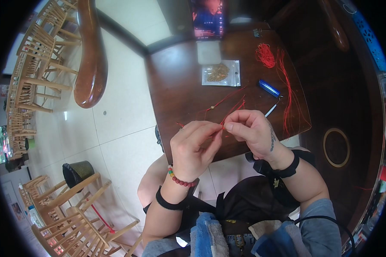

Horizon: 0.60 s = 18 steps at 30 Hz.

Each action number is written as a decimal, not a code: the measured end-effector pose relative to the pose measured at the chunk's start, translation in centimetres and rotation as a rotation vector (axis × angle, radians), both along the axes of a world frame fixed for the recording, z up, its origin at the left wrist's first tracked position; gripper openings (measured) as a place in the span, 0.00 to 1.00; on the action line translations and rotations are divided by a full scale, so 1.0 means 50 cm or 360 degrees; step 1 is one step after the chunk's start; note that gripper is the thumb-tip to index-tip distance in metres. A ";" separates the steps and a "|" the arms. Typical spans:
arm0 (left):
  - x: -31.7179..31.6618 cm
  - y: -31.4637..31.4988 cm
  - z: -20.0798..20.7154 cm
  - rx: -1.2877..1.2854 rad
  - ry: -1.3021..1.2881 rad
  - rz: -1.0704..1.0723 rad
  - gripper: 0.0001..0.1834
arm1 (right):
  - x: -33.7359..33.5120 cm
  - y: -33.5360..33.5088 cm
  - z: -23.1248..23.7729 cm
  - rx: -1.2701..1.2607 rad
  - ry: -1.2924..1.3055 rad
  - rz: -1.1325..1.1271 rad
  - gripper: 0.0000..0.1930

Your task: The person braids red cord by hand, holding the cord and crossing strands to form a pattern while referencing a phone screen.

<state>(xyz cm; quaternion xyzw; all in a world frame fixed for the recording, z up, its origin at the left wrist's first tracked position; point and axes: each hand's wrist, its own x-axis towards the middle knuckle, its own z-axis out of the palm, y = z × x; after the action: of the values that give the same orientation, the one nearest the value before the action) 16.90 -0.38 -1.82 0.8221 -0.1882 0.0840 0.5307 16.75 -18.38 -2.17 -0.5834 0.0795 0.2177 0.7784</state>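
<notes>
Over the near edge of the dark wooden table, my left hand (192, 143) and my right hand (254, 132) meet fingertip to fingertip. Both pinch a thin red cord (223, 124), most of it hidden by the fingers. Just beyond them lie more red cords, one with a small gold bead (212, 107) on it. To the right of these is a slim white-handled tool (270, 110) with a thin dark tip. A blue lighter (269, 88) rests above it. Farther back, a clear zip bag (221, 73) holds small gold beads.
A red cord bundle (265, 55) and long loose red strands (288, 98) lie along the table's right side. At the back, a lit phone (208, 19) stands behind a whitish block (209, 52). Wooden chairs (79, 222) and a dark bucket (78, 173) are at left.
</notes>
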 end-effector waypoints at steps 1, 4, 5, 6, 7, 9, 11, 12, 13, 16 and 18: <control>0.000 0.000 0.002 0.0000 0.0000 0.0000 0.08 | 0.000 -0.001 -0.001 0.0000 0.0000 0.0000 0.07; 0.002 0.000 0.004 0.0021 -0.0002 -0.0009 0.08 | 0.000 -0.003 -0.007 0.0010 0.0031 0.0019 0.07; 0.003 0.001 0.002 0.0027 -0.0002 -0.0017 0.08 | 0.000 -0.003 -0.009 0.0019 0.0037 0.0020 0.07; 0.003 0.001 0.001 0.0032 -0.0002 -0.0026 0.08 | 0.000 -0.003 -0.010 0.0028 0.0044 0.0021 0.07; 0.003 0.001 0.003 0.0032 -0.0002 -0.0025 0.08 | 0.000 -0.003 -0.009 0.0028 0.0044 0.0022 0.07; 0.003 -0.001 0.006 0.0035 -0.0014 -0.0002 0.07 | 0.001 -0.003 -0.007 0.0043 0.0051 0.0029 0.07; 0.003 0.000 0.004 0.0023 -0.0026 0.0005 0.08 | 0.000 -0.001 -0.007 0.0053 0.0058 0.0019 0.07; 0.002 0.001 0.004 0.0011 -0.0039 0.0011 0.08 | 0.000 0.000 -0.006 0.0063 0.0066 0.0010 0.07; 0.003 0.004 0.005 0.0011 -0.0039 0.0011 0.08 | 0.000 0.000 -0.007 0.0063 0.0065 0.0010 0.07; 0.004 0.007 0.006 0.0127 -0.0146 -0.0026 0.09 | 0.001 -0.006 -0.009 0.0043 0.0075 0.0021 0.07; 0.001 0.008 0.003 0.0059 -0.0084 -0.0050 0.11 | 0.001 -0.003 -0.006 0.0055 0.0085 0.0022 0.07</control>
<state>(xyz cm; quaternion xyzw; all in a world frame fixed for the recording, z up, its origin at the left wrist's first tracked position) 16.96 -0.01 -1.67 0.8262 -0.2167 0.0938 0.5114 16.81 -18.54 -2.49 -0.5643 0.0924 0.2400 0.7845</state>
